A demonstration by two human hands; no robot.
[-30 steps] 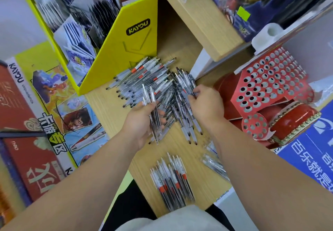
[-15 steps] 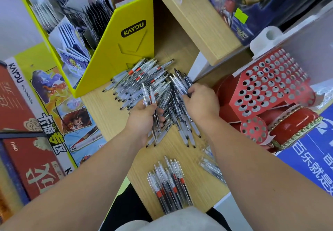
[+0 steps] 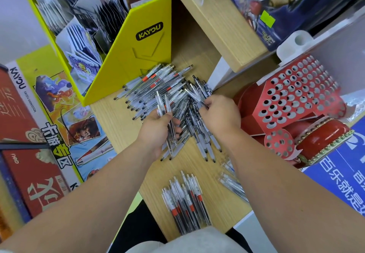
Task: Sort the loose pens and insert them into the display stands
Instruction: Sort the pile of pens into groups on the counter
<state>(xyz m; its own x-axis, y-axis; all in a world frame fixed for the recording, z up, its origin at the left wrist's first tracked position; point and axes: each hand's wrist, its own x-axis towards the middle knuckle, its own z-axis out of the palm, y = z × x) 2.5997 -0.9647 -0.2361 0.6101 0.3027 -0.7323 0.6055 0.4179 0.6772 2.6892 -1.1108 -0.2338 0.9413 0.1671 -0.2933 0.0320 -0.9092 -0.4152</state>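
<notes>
While your left hand (image 3: 158, 128) grips a few pens and your right hand (image 3: 221, 114) pinches one from the big pile (image 3: 158, 88), a small sorted bunch (image 3: 185, 203) lies nearer you; the red stand (image 3: 296, 94) looks empty.

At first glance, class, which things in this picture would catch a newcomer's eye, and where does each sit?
The big heap of loose pens at the centre of the wooden table, with the left hand gripping a few and the right hand picking among them. Next, the yellow box at upper left, and the red stand full of empty holes at right.
</notes>
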